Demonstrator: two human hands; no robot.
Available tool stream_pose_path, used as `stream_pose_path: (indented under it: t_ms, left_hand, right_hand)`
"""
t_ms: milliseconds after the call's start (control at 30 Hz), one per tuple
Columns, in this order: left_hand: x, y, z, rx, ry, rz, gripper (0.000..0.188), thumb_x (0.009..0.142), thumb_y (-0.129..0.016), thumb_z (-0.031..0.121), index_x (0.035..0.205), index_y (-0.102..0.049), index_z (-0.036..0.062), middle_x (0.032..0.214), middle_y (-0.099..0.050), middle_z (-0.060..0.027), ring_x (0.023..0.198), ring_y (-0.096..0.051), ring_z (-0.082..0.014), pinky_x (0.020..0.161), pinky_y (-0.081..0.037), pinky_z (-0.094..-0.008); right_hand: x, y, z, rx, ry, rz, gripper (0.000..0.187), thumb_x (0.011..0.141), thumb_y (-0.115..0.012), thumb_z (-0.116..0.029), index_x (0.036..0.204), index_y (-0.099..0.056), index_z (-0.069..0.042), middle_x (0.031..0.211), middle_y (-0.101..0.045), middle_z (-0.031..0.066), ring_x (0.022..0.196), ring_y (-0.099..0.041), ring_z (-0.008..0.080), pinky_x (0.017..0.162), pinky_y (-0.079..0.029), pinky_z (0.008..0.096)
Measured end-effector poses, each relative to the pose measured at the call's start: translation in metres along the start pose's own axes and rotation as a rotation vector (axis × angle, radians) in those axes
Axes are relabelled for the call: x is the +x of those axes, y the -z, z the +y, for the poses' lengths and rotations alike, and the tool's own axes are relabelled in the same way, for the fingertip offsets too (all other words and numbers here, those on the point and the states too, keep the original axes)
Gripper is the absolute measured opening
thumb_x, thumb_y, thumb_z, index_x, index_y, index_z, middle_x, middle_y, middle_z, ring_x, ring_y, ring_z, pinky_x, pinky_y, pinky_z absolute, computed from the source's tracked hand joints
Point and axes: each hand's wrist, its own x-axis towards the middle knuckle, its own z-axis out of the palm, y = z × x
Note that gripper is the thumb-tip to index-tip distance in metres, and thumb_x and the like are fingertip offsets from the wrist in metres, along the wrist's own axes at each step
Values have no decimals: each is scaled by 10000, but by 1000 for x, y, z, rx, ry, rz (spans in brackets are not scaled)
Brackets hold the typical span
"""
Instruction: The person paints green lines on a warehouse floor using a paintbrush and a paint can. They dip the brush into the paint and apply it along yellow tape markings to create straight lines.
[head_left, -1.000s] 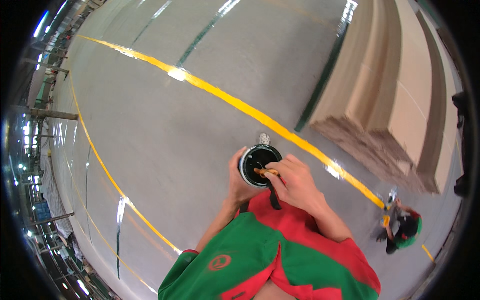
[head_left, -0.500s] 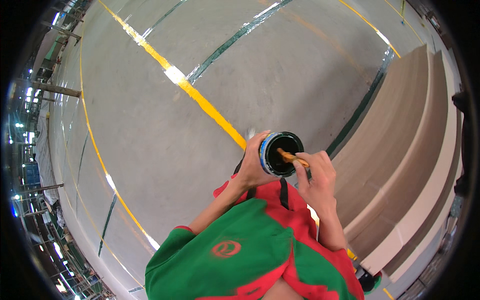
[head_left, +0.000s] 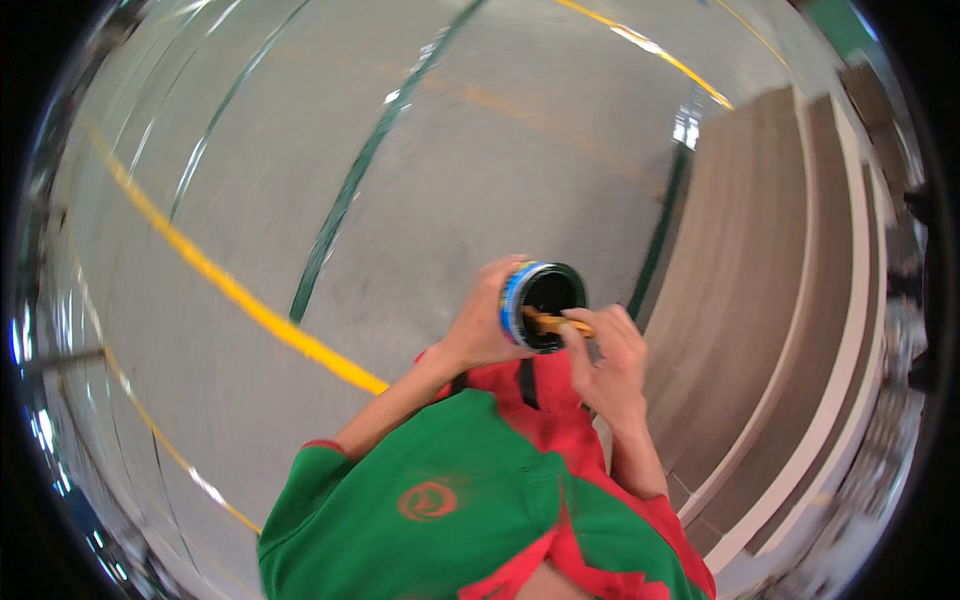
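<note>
My left hand (head_left: 488,315) is wrapped round a round paint can (head_left: 514,306) with a blue label, its open mouth tilted toward me. Dark paint coats the inside of the can. Between the fingers and thumb of my right hand (head_left: 612,355) is the orange-brown wooden handle of a paintbrush (head_left: 560,325). The brush dips into the can's mouth, so its bristles are hidden. Both hands are in front of my green and red shirt, above the floor.
Stacks of long brown boards (head_left: 745,250) with pale edges stand close on my right. A yellow line (head_left: 240,295) and a dark green line (head_left: 350,190) cross the grey floor (head_left: 500,170). Blurred racks or structures line the far left rim.
My view has turned, so the floor lines and boards sit further left. The can and brush remain in my hands, slightly further left in view, with the brush still inside the can.
</note>
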Motion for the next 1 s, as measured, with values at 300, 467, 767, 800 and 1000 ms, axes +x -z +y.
stream_pose_path:
  t_ms: [300, 467, 767, 800, 1000]
  left_hand:
    - [264, -20, -185, -75, 239, -59, 1219, 542, -1015, 298, 1468, -269, 29, 1401, -457, -197, 1308, -492, -340, 1119, -397, -462]
    - [430, -11, -240, 20, 214, -78, 1228, 546, -1018, 285, 1475, -261, 18, 1390, -461, -187, 1290, -513, -308, 1113, -404, -457]
    - [738, -63, -387, -82, 170, -60, 1175, 588, -998, 231, 1468, -250, 16, 1349, -521, -190, 1243, -566, -307, 1081, -450, -439]
    - [768, -67, -400, -91, 180, -66, 1168, 591, -997, 230, 1466, -253, 18, 1346, -526, -189, 1238, -570, -306, 1081, -450, -439]
    - [998, -94, -483, -176, 91, -163, 1157, 562, -995, 203, 1471, -296, 46, 1442, -425, -202, 1310, -495, -340, 1114, -419, -458]
  right_hand:
    - [293, -37, 171, 70, 31, 175, 150, 831, -750, -43, 969, -700, -15, 817, -684, 110, 729, -616, 295, 652, -502, 384]
    - [459, -20, 228, 105, 64, 195, 139, 849, -738, -66, 974, -691, -29, 807, -654, 91, 724, -594, 282, 644, -487, 384]
    - [744, 2, 395, 45, 20, 154, 134, 879, -714, -109, 974, -676, -23, 845, -674, 96, 826, -623, 285, 725, -510, 393]
    - [775, 5, 411, -5, 34, 187, 144, 868, -727, -99, 980, -679, -22, 850, -683, 97, 794, -621, 285, 703, -509, 389]
    - [965, 58, 500, -58, -48, 207, 139, 860, -732, -59, 984, -680, -21, 849, -689, 101, 744, -610, 288, 673, -504, 385]
